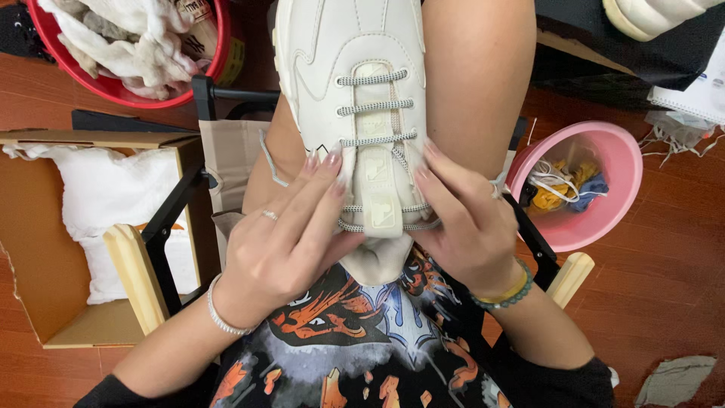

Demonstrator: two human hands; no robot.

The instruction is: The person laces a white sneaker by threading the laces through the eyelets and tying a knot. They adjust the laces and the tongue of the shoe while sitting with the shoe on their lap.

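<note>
A cream sneaker (355,53) lies on my lap between my knees, toe pointing away, laced with grey-white laces (375,106). My left hand (291,242) rests along the shoe's left side, fingertips on the lace area near the tongue. My right hand (461,227) grips the right side, fingers pinching the lace at the lower eyelets. Both hands hold the shoe at its tongue (377,204). A ring sits on my left hand, bracelets on both wrists.
An open cardboard box (45,302) with white paper stands on the floor at left. A red basin (113,87) of cloths is at top left. A pink bowl (612,196) with laces and rags sits at right. I sit on a folding chair with wooden arms (136,279).
</note>
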